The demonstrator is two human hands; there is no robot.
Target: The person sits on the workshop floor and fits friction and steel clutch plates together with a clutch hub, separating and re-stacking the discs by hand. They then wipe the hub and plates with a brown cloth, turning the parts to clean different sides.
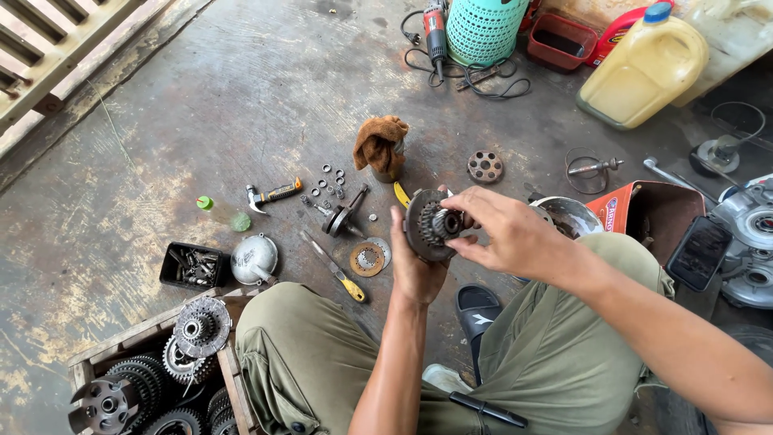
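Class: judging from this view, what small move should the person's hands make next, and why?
Probably the right hand should press or turn the small gear further onto the round disc part, since the left hand grips that disc from below and the right fingertips already pinch the gear at its centre.

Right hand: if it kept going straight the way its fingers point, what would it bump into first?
The right hand points left, its fingertips already on the small gear of the round metal part held by the left hand. That gear comes first.
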